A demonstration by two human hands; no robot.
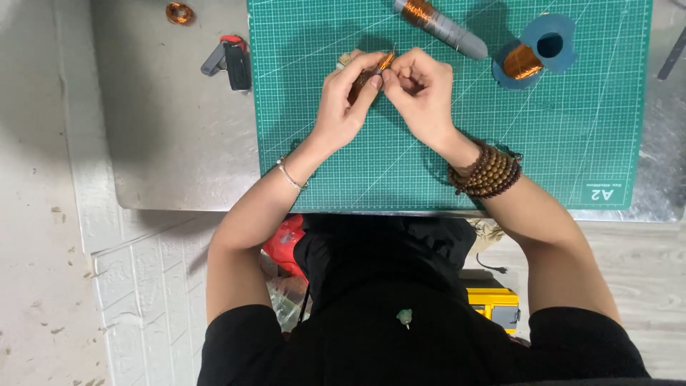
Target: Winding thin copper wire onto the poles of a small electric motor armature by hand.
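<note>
Over the green cutting mat [429,164] on the table, left hand [341,107] and right hand [421,93] pinched a small copper-wire coil [371,73] between closed fingers. Wire spool [529,53] lay at two o'clock. Coil looked light, fine-stranded, easily kinked; best held by its body.

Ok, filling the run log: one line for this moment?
left hand: pinches copper coil | right hand: pinches coil | over green mat | wire spool untouched

both hands [386,93] pinch a small copper coil [371,73] over the green cutting mat [557,136].
</note>
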